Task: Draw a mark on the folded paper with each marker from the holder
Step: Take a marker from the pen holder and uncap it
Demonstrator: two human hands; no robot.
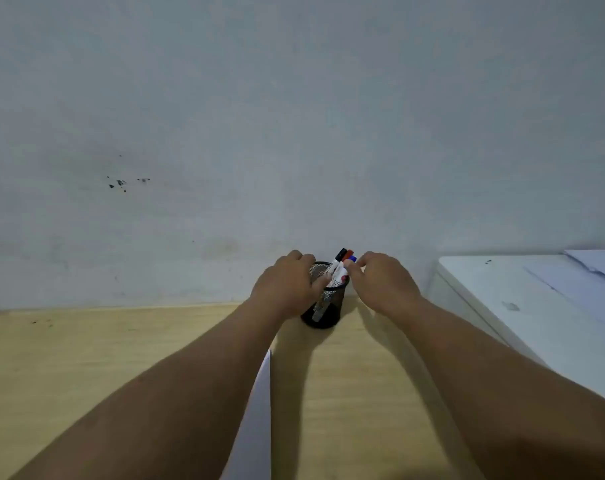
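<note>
**Both hands at the marker holder**

The fingers of the left hand [287,289] were curled around the rim and near wall of the black mesh holder [325,311], the thumb lying across its front, so that hand gripped the holder. The right hand [384,284] reached in from the other side, its fingertips [350,268] pinched against the upper barrels of the markers [340,268]; whether they had closed fully on a single marker could not be told. Three caps stood above the rim, black, red and blue, leaning toward the right hand. The holder stood upright on the light wooden desk [86,368], close to the grey wall [294,116]. The folded paper [257,420] lay on the desk nearer the person, mostly covered by the left forearm. To the right stood a white cabinet [522,317] with loose sheets [595,263] on top.
</note>
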